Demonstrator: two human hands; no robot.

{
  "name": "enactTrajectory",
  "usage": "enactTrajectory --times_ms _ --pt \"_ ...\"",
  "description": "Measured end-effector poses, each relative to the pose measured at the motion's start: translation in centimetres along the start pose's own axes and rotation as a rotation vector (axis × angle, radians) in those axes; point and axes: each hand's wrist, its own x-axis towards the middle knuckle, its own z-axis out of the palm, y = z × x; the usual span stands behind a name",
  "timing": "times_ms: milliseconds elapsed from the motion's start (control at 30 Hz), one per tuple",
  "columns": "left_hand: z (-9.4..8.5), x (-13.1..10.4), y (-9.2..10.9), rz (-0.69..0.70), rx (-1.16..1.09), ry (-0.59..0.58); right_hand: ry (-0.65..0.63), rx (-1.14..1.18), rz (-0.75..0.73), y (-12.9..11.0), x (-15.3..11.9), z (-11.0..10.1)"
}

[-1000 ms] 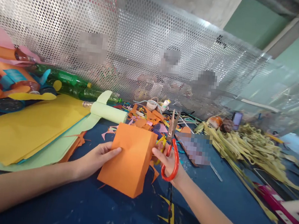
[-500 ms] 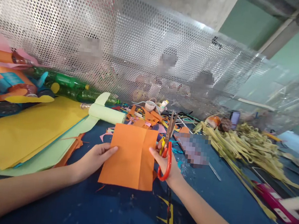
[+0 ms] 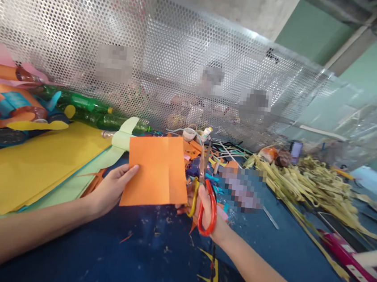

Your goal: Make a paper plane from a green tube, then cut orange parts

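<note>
A creased sheet of orange paper (image 3: 154,171) is pinched at its left edge by my left hand (image 3: 116,185), thumb on the front. My right hand (image 3: 203,207) grips a pair of scissors (image 3: 207,210) by its red and yellow handles. The blades point upward and away, slightly apart, just right of the paper. Some fingers of the right hand are hidden behind the handles, close to the sheet's lower right corner. Behind the paper lies a pale green paper-wrapped bottle (image 3: 121,140), partly covered by it.
Yellow sheets (image 3: 45,157) lie on the blue table (image 3: 95,257) at left, below paper-covered bottles (image 3: 20,101). Paper scraps fill the middle back. Dried leaf strips (image 3: 312,185) and a magenta box-like item (image 3: 351,257) are at right. A perforated screen (image 3: 185,46) stands behind, people beyond it.
The orange paper has moved up and left with my left hand. My right hand has let go of the paper's right edge, and the scissors have shifted slightly left.
</note>
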Motion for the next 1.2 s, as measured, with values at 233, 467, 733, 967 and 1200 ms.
enactTrajectory --times_ms 233,467,733,967,1200 --pt "0.4 1.6 1.9 0.327 -0.067 0.196 -0.219 0.076 0.094 -0.8 -1.3 1.5" --pt "0.7 3.4 2.1 0.54 -0.02 0.206 -0.234 -0.384 -0.043 -1.9 -3.4 1.9" --pt "1.2 2.8 0.7 0.521 0.062 0.165 -0.254 -0.499 -0.077 -2.7 -3.4 2.0" --pt "2.0 2.0 1.0 0.508 0.041 0.154 -0.214 -0.497 -0.085 -2.5 -3.5 2.3" --pt "2.2 1.8 1.0 0.49 0.066 0.178 -0.213 -0.492 -0.058 -2.7 -3.6 2.3"
